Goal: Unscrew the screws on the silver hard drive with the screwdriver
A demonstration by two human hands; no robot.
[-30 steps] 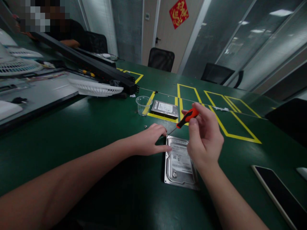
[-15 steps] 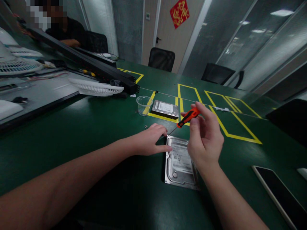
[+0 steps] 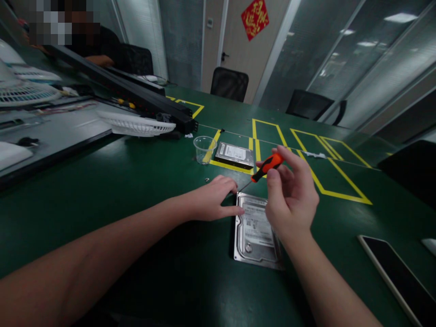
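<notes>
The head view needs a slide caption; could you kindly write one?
Left hand on a drive, right hand holding a screwdriver to its corner.

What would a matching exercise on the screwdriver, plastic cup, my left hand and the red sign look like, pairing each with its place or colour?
1. Screwdriver
2. Plastic cup
3. Left hand
4. Red sign

A. on the door
B. left of the farther hard drive
C. orange and black
D. resting against the nearer hard drive

Pairs: 1-C, 2-B, 3-D, 4-A.
</notes>
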